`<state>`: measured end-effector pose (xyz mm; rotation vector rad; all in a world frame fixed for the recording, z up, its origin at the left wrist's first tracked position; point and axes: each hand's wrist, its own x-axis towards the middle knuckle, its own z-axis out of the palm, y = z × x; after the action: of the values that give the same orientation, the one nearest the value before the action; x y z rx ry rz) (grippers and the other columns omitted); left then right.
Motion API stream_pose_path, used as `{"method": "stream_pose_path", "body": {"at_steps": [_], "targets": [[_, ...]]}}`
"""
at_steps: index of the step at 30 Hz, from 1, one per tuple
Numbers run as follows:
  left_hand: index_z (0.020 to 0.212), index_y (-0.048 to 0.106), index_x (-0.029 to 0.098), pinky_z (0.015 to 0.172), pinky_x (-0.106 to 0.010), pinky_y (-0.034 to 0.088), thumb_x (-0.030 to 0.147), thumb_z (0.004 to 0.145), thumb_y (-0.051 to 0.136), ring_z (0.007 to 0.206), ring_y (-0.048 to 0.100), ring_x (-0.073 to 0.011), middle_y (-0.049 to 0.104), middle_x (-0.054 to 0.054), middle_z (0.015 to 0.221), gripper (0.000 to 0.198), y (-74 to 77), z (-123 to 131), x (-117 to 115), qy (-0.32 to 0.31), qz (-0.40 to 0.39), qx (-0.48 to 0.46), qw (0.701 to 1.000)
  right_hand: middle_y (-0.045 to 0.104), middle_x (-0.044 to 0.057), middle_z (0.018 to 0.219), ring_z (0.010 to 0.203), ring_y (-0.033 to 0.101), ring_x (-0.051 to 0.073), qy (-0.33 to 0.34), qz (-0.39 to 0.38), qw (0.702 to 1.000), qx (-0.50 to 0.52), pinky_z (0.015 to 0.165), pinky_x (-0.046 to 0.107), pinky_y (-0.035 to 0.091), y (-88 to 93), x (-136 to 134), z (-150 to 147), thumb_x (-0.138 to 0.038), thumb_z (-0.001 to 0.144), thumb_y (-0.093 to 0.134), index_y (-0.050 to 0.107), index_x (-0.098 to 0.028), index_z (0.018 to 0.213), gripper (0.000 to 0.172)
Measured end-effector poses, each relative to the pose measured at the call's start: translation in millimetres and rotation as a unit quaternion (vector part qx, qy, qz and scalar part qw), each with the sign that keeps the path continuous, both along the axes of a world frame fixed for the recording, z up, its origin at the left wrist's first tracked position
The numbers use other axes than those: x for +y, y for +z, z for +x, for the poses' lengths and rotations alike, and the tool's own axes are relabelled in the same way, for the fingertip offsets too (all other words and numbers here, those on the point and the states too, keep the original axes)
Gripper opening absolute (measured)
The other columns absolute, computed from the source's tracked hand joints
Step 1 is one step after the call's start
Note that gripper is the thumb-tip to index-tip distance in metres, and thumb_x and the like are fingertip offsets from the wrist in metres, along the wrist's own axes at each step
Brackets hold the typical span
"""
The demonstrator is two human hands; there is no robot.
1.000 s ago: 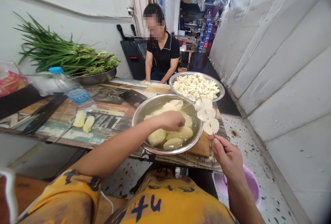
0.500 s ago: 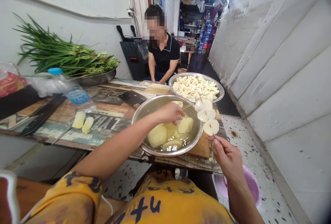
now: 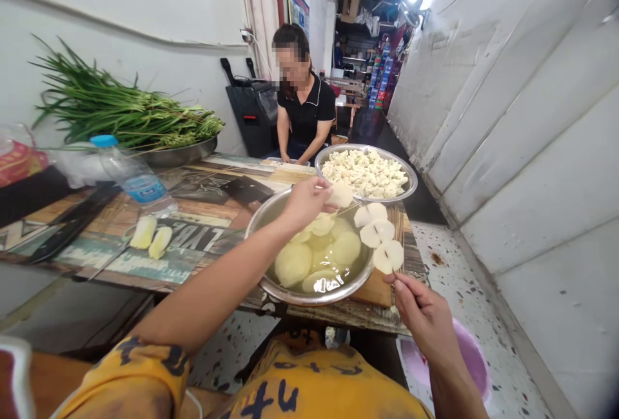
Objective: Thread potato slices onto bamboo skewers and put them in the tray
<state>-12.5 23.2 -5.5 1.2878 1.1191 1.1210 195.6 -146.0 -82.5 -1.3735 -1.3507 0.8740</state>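
Note:
My left hand (image 3: 308, 204) pinches a thin, pale potato slice (image 3: 341, 194) above the far rim of a metal basin (image 3: 269, 207). Water fills the basin, with several peeled potato slices (image 3: 293, 263) lying in it. Skewers with slices on them rest at the basin's far side, partly hidden by my hand. To the right, my right hand (image 3: 422, 306) is closed on the lower end of a thin skewer (image 3: 394, 273). Three round potato slices (image 3: 388, 256) are threaded along that skewer, held tilted over the basin's right edge.
A bowl of cauliflower florets (image 3: 366, 173) stands behind the basin. Left are a water bottle (image 3: 140, 182), two pale yellow vegetable pieces (image 3: 159, 242), a black-handled knife (image 3: 62, 233) and a bowl of green chives (image 3: 130, 116). A person (image 3: 306, 106) sits across the table; a pink tub (image 3: 464, 354) is below right.
My left hand has come up out of the basin with a potato slice between its fingers. The skewer in my right hand sits slightly lower and further left in view.

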Motion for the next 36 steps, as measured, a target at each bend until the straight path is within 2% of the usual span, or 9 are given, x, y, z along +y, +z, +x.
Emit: {"method": "stream_pose_path", "body": {"at_steps": [2,5,13,20,27,31,36], "targets": [[0.089,0.05,0.012,0.065,-0.026,0.056,0.008,0.082,0.052,0.064,0.068,-0.0139,0.066,-0.003,0.067,0.009,4.8,0.1,-0.3,0.009,-0.03,-0.066,0.997,0.032,-0.005,0.054,0.046,0.03,0.01,0.025,-0.016,1.0,-0.004,0.042,0.022,0.023,-1.1,-4.6,0.8,-0.039,0.089,0.05,0.064,-0.016,0.103,0.031],[0.085,0.051,0.011,0.065,-0.025,0.055,0.008,0.081,0.053,0.062,0.067,-0.0124,0.066,-0.004,0.067,0.005,9.5,0.1,-1.8,0.013,-0.047,-0.098,0.994,0.032,-0.005,0.054,0.047,0.03,0.01,0.043,-0.027,0.999,-0.018,0.042,0.022,0.023,-1.3,-7.9,1.4,-0.039,0.089,0.05,0.064,-0.016,0.102,0.03],[0.079,0.049,0.013,0.064,-0.025,0.055,0.011,0.077,0.058,0.063,0.067,-0.0126,0.066,-0.003,0.064,0.01,8.8,2.4,-3.4,0.009,-0.061,-0.1,0.993,0.031,-0.005,0.055,0.047,0.028,0.01,0.064,-0.022,0.997,-0.043,0.043,0.023,0.022,4.9,-3.6,-5.9,-0.04,0.09,0.047,0.064,-0.014,0.1,0.032],[0.075,0.048,0.014,0.066,-0.025,0.053,0.011,0.075,0.059,0.065,0.066,-0.0121,0.066,-0.003,0.067,0.011,11.1,3.9,-8.4,-0.004,-0.068,-0.1,0.993,0.03,-0.005,0.055,0.047,0.028,0.01,0.061,-0.023,0.997,-0.04,0.044,0.023,0.022,2.1,2.6,-8.1,-0.041,0.091,0.046,0.063,-0.013,0.102,0.035],[0.072,0.053,0.012,0.068,-0.027,0.05,0.014,0.067,0.067,0.062,0.062,-0.01,0.063,-0.001,0.07,0.015,6.2,3.3,-9.0,0.006,-0.03,-0.125,0.992,0.029,-0.006,0.055,0.047,0.026,0.009,0.06,-0.033,0.997,-0.025,0.044,0.023,0.019,1.0,2.2,-8.2,-0.043,0.091,0.046,0.062,-0.012,0.104,0.037],[0.071,0.058,0.012,0.059,-0.021,0.042,0.017,0.063,0.069,0.057,0.053,-0.0066,0.059,0.002,0.065,0.014,2.2,0.9,-6.2,0.01,0.015,-0.079,0.997,0.029,-0.006,0.055,0.046,0.026,0.009,0.061,-0.037,0.997,-0.011,0.043,0.023,0.019,3.2,1.8,-9.7,-0.043,0.091,0.046,0.061,-0.012,0.104,0.037],[0.071,0.058,0.012,0.058,-0.022,0.04,0.017,0.062,0.067,0.057,0.051,-0.0074,0.06,0.002,0.064,0.014,1.7,1.5,-5.3,0.004,0.003,-0.081,0.997,0.028,-0.006,0.056,0.047,0.026,0.009,0.064,-0.032,0.997,0.001,0.044,0.023,0.019,5.5,1.7,-11.4,-0.043,0.091,0.046,0.061,-0.012,0.103,0.036]]}}
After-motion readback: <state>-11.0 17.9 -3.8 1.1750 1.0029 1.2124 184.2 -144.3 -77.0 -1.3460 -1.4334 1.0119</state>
